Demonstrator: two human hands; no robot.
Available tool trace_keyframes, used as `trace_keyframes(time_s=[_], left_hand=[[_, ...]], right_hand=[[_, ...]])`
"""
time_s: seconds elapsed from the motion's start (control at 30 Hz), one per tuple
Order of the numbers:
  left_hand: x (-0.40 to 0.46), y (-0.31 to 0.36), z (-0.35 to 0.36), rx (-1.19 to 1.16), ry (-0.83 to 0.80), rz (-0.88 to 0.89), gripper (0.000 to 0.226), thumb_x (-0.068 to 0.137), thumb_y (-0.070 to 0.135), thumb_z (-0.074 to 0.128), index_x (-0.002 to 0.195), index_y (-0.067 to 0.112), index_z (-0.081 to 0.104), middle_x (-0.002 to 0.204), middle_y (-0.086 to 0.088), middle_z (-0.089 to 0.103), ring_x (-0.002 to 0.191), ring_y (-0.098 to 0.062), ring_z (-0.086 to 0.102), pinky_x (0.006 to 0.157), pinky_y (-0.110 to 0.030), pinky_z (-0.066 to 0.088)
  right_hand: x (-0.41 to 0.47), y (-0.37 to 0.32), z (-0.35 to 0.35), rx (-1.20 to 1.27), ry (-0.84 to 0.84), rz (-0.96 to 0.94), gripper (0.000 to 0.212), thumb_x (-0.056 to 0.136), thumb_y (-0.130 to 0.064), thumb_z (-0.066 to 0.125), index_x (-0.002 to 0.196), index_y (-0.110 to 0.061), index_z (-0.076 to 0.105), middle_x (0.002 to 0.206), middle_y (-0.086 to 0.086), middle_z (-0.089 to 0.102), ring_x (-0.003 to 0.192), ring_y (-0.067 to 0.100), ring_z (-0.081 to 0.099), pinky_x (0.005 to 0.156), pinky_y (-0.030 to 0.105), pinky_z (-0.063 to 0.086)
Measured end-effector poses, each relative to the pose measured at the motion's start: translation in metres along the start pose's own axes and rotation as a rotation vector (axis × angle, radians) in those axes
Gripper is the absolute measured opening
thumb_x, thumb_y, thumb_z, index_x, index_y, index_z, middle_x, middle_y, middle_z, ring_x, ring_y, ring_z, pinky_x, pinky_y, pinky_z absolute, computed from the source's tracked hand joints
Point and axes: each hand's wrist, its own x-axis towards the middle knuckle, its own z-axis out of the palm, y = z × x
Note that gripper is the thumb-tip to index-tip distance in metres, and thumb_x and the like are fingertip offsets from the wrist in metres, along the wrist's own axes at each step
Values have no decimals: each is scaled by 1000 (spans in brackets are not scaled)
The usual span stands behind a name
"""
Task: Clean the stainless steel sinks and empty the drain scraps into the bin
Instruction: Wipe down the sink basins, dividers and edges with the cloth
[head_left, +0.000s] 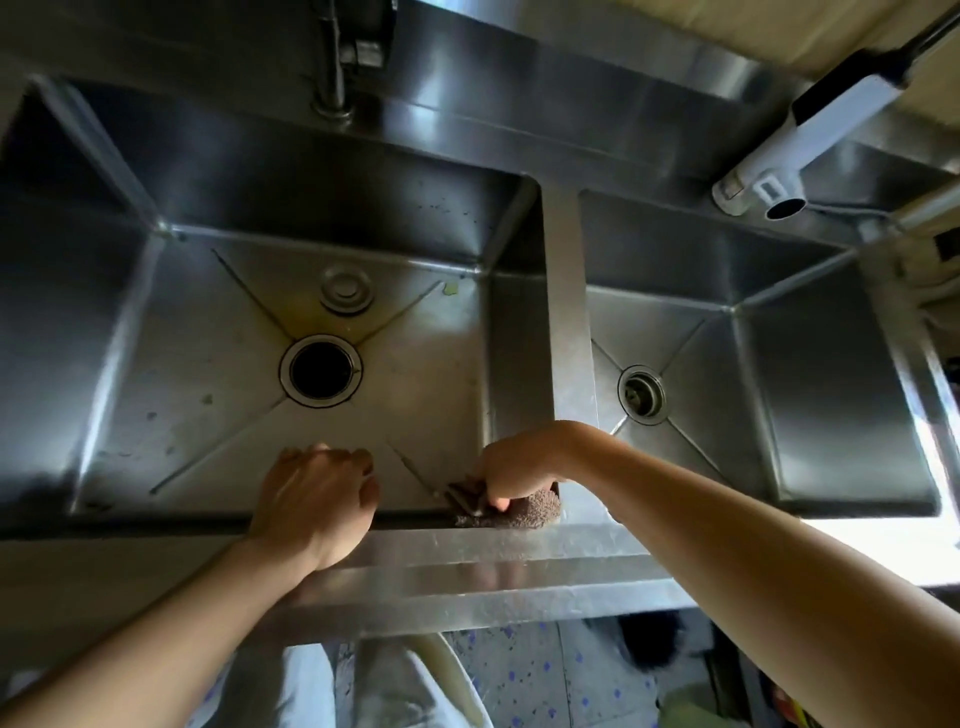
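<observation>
Steel sink (426, 364), open drain (320, 369), speckled scraps (451, 289).

We grip a brown cloth (511, 506) with our right hand (519, 467) at the near right corner of the large sink (415, 364) | our left hand (317, 499) curls over that sink's front rim | open drain (320, 368) mid-floor, round stopper (346, 289) behind it | small sink (805, 364) to the right, strainer (641, 394) in its drain.
</observation>
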Motion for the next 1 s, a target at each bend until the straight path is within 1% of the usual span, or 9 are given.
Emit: trace_keyframes(time_s=[0.07, 0.13, 0.2, 0.33, 0.5, 0.67, 0.77, 0.87, 1.0], left_hand=[[-1, 1, -2, 24, -8, -6, 22, 94, 32, 33, 85, 25, 51, 93, 5, 66, 93, -17, 57, 82, -32, 38], [-3, 3, -5, 17, 6, -17, 22, 94, 33, 36, 99, 27, 57, 102, 5, 67, 99, -17, 58, 85, -31, 40], [-2, 5, -7, -103, 26, -55, 27, 95, 31, 40, 117, 29, 56, 112, 6, 67, 104, -17, 59, 87, -29, 42], [14, 23, -33, -799, 6, -230, 36, 86, 25, 57, 120, 34, 52, 114, 0, 66, 97, -22, 62, 82, -34, 48], [34, 70, -85, -1517, -180, -258, 13, 93, 44, 52, 106, 47, 50, 115, 13, 58, 102, -13, 59, 82, -36, 43], [58, 88, -100, -1689, -180, -311, 16, 93, 29, 56, 109, 33, 55, 112, -5, 64, 100, -30, 62, 92, -48, 49], [74, 89, -99, -1718, -130, -346, 18, 95, 19, 54, 99, 37, 55, 116, -6, 61, 102, -30, 61, 83, -48, 53], [93, 82, -99, -1692, -109, -391, 16, 95, 21, 55, 93, 37, 54, 123, -7, 57, 105, -32, 58, 74, -42, 54], [121, 67, -98, -1666, -87, -403, 17, 93, 24, 57, 98, 39, 54, 126, -6, 56, 110, -33, 56, 83, -49, 53]], right_hand=[[-6, 5, 1, 87, 47, -20, 28, 88, -7, 54, 116, -5, 55, 108, 10, 54, 94, 25, 50, 71, 30, 42], [-12, 13, 0, 262, 167, -53, 36, 87, -3, 53, 122, -13, 56, 116, 9, 57, 104, 27, 53, 83, 35, 45], [-20, 24, -3, 644, 320, -117, 36, 86, 3, 53, 110, -24, 60, 110, 8, 59, 104, 27, 57, 87, 36, 50], [-37, 33, -10, 1395, 594, -288, 25, 87, 8, 54, 92, -17, 55, 94, 11, 59, 87, 24, 59, 81, 40, 50], [-43, 19, -19, 1794, 717, -466, 24, 86, 15, 41, 87, -8, 49, 82, 11, 56, 75, 21, 56, 64, 33, 46], [-33, 8, -19, 1622, 858, -460, 34, 80, 22, 35, 96, -3, 51, 92, 14, 59, 89, 25, 59, 72, 33, 51], [-31, 8, -20, 1500, 959, -441, 33, 80, 21, 41, 102, 0, 54, 92, 14, 62, 87, 23, 61, 69, 28, 51], [-30, 18, -33, 1269, 1205, -193, 36, 80, 15, 47, 105, -8, 58, 97, 5, 61, 81, 12, 57, 66, 17, 45], [-17, 46, -68, 874, 1307, 130, 52, 86, -4, 56, 135, -17, 43, 135, 9, 38, 123, 26, 39, 104, 36, 37]])
